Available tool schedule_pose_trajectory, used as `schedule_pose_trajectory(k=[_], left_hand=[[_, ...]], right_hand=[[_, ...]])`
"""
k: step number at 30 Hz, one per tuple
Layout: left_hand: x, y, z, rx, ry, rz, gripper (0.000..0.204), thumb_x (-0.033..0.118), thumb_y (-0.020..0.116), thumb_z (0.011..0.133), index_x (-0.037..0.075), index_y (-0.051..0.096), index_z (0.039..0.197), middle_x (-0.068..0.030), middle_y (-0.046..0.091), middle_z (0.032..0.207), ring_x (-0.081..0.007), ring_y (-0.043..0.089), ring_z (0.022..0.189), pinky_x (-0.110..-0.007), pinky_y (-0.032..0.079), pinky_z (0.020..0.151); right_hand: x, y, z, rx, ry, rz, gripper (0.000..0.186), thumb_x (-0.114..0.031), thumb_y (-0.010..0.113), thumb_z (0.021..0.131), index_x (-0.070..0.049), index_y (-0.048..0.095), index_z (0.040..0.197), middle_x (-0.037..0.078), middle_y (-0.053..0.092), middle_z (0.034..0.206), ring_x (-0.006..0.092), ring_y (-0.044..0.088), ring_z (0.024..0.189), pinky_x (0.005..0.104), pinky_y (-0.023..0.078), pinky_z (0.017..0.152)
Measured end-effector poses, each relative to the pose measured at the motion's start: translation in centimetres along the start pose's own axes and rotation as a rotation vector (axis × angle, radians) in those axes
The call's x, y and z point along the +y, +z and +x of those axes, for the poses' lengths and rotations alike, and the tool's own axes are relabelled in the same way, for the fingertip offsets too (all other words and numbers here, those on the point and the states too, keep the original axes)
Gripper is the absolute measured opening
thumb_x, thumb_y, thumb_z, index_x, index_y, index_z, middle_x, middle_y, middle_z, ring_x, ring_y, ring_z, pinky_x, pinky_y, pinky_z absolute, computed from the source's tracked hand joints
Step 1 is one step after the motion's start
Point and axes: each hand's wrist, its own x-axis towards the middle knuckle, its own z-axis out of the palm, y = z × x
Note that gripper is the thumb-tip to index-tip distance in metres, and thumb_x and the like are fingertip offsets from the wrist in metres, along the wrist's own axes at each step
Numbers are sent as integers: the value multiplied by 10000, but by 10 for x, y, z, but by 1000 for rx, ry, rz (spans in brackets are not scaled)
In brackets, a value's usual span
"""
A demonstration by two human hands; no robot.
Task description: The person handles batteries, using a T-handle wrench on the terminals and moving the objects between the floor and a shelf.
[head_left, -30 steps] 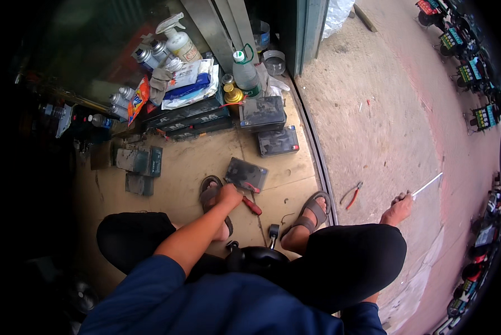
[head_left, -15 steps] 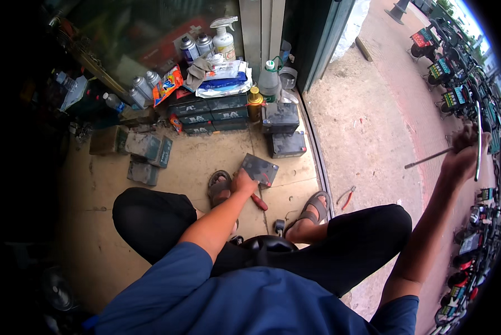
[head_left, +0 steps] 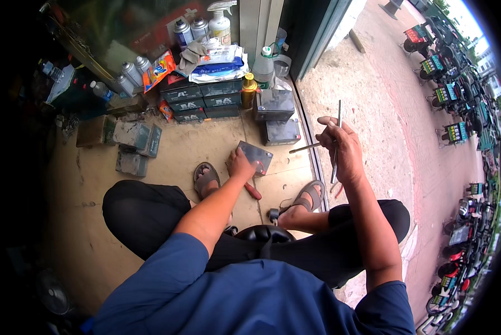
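A dark grey block battery (head_left: 260, 154) sits on the tiled floor in front of my feet, with something red near its front edge. My left hand (head_left: 241, 166) is closed round its left side. Beside that hand, a red tool handle (head_left: 253, 191) lies on the floor; the rest of that tool is hidden. Raised over the doorway edge on the right, my right hand (head_left: 344, 149) is closed on thin metal rods (head_left: 305, 148). One points left and another stands nearly upright. Whether they join as a single tool, I cannot tell.
Two stacked batteries (head_left: 278, 106) stand by the door track (head_left: 312, 146). Boxed batteries (head_left: 222, 100) carry bags, spray cans and a spray bottle (head_left: 220, 25). Loose dusty batteries (head_left: 132, 135) lie left. Red-handled pliers (head_left: 337, 191) lie behind my right forearm. Parked scooters (head_left: 446, 92) line the pavement.
My right hand has swung from the far right in toward the doorway, carrying the metal rods. My left hand stays on the battery. The whole view has shifted slightly.
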Motion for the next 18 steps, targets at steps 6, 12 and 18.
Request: schedule_pose_trajectory(k=[6, 12, 18], left_hand=[[20, -6, -4, -134, -76, 192, 1450, 549, 957, 645, -6, 89, 1665, -302, 201, 1704, -483, 208, 1583, -493, 226, 1304], [11, 0, 0, -118, -5, 306, 1523, 440, 1032, 555, 5, 86, 1667, -291, 207, 1700, -489, 239, 1568, -503, 289, 1284], [1, 16, 2, -20, 12, 303, 1517, 441, 1047, 524, 25, 138, 1664, -261, 230, 1705, -471, 274, 1562, -508, 322, 1274]], right_hand=[[33, -6, -1, -77, 31, 30, 323, -179, 546, 1075, 67, 657, 1252, 23, 617, 825, 129, 609, 861, 291, 503, 928], [59, 9, -4, -129, 57, -14, 302, -182, 542, 1084, 53, 650, 1239, 48, 625, 827, 135, 603, 840, 308, 502, 972], [86, 25, -19, -236, 59, -37, 259, -153, 521, 1106, 30, 652, 1233, 40, 619, 827, 132, 595, 853, 320, 479, 1036]])
